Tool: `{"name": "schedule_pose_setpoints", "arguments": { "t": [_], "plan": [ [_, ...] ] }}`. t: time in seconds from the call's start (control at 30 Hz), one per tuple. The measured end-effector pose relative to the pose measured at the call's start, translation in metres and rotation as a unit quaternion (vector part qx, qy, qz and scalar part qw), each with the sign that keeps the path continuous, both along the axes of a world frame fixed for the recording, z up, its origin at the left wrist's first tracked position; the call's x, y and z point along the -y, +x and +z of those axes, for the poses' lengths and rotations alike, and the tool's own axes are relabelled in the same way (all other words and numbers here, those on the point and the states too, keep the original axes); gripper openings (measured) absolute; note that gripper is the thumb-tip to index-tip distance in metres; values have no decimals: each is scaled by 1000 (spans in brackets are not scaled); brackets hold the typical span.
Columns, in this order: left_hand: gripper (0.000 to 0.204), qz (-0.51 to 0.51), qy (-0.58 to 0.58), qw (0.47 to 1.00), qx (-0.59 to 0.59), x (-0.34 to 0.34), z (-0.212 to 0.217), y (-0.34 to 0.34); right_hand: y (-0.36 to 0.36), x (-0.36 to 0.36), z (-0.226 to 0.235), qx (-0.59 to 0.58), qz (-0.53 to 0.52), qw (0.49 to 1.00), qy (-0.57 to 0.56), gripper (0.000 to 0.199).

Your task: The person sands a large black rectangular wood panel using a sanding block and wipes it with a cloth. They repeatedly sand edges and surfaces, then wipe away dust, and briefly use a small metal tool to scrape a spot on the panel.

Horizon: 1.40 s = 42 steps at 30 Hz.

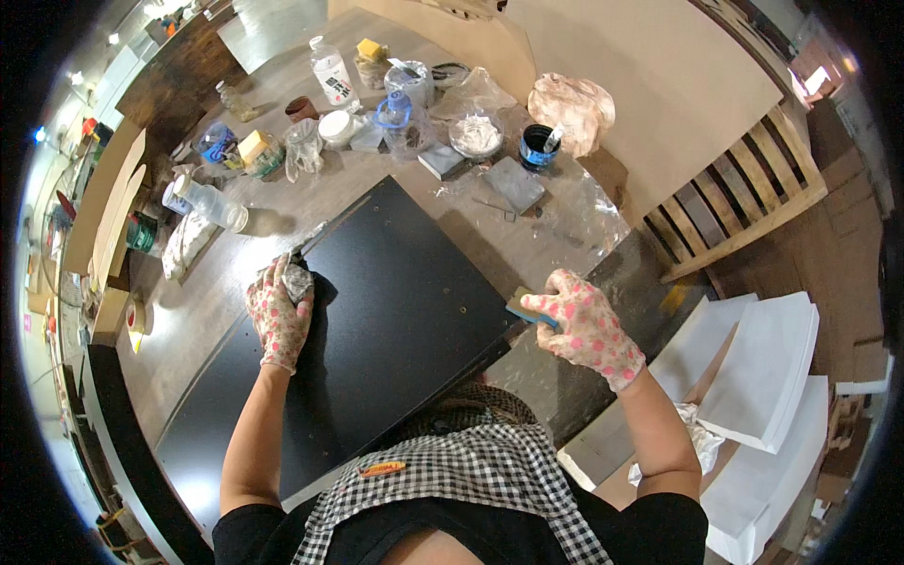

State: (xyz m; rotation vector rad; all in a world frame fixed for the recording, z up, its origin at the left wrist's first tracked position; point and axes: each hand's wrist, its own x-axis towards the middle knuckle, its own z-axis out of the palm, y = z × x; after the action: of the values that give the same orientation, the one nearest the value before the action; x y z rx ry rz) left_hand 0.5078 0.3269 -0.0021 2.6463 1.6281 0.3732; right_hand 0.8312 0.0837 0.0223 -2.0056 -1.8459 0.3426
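Observation:
A large black panel (395, 301) lies flat across the wooden worktable (198, 320) in front of me. My left hand (280, 315), in a white glove with pink spots, rests on the panel's left edge and is closed on a crumpled whitish cloth (298, 280). My right hand (586, 325), in the same kind of glove, grips a small blue-and-tan block (524, 307) pressed against the panel's right edge.
Beyond the panel stand a clear bottle (331, 75), jars, a blue tape roll (394, 114), a dark can with a brush (540, 147), grey blocks (515, 182) and plastic sheeting. A wooden pallet (744, 202) lies to the right. White boards (763, 377) are stacked at lower right.

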Motion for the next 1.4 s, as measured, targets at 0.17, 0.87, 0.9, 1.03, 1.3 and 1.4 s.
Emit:
{"name": "schedule_pose_setpoints", "arguments": {
  "t": [0.17,0.87,0.9,1.03,1.3,1.4],
  "plan": [
    [62,8,-8,1000,-1,0,0,0,-8,-3,11,-45,3,995,88,37],
    [81,-282,4,959,-34,5,8,77,23,74,-20,-175,-211,954,123,40],
    [81,-257,-14,966,-25,-3,12,94,21,81,-25,-185,-217,949,133,41],
    [87,-342,-24,939,-31,31,6,131,6,103,-38,-207,-251,928,184,44],
    [35,-653,-145,741,63,183,-16,186,-10,109,-44,-318,-312,821,357,44],
    [23,-735,-96,665,96,211,0,187,-8,117,-46,-452,-319,714,429,44]
  ]
}}
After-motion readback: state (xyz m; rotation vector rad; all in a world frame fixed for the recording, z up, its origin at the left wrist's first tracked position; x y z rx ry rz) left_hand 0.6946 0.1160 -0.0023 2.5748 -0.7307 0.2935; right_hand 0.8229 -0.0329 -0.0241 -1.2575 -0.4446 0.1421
